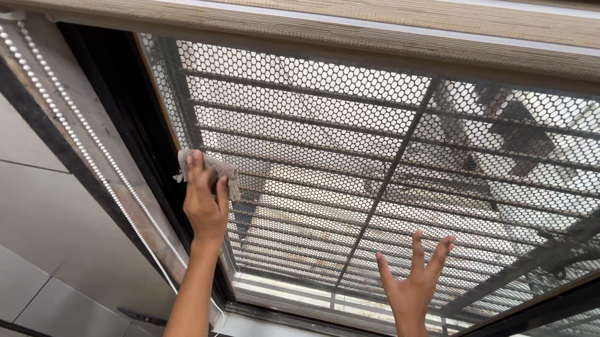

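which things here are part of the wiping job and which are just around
In use: left hand, grey cloth, window glass, right hand flat on the glass.
Just around: rolled blind, bead chain, perforated mesh outside.

Bright daylight pours in through a perforated window screen (398, 168).
The view is sharp and evenly lit; the dark window frame (118, 106) sits in shadow, the view beyond the mesh looks washed out, and straight lines bend slightly at the edges.
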